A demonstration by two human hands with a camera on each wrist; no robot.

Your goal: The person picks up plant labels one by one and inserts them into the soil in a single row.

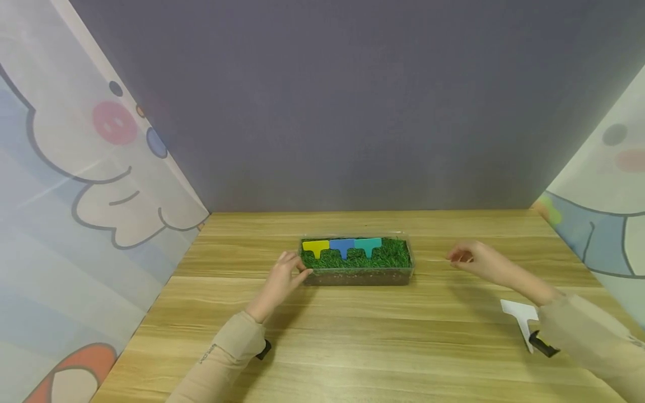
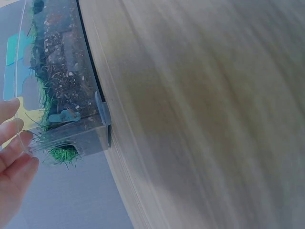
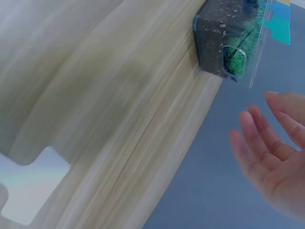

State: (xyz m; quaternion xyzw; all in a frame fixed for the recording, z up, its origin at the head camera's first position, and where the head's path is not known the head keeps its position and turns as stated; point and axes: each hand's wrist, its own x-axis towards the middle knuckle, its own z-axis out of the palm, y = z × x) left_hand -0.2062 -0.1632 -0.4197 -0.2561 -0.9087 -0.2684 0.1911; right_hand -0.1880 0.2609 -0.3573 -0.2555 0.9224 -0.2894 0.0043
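A clear plastic box (image 1: 359,275) of soil topped with green grass (image 1: 390,254) stands at the middle of the wooden table. A yellow tag (image 1: 316,246), a blue tag (image 1: 342,246) and a teal tag (image 1: 368,244) stand upright in the grass along its far left side. My left hand (image 1: 285,275) touches the box's left end with straight fingers (image 2: 12,143) and holds nothing. To the right of the box my right hand (image 1: 471,258) hovers apart from it, fingers (image 3: 259,138) relaxed and empty. A white tag (image 1: 521,315) lies flat near my right forearm.
The wooden table (image 1: 363,341) has a grey wall behind it and cartoon-printed panels (image 1: 75,184) on both sides. A black wrist strap (image 1: 544,344) shows at my right sleeve. The white tag (image 3: 28,191) shows in the right wrist view at lower left.
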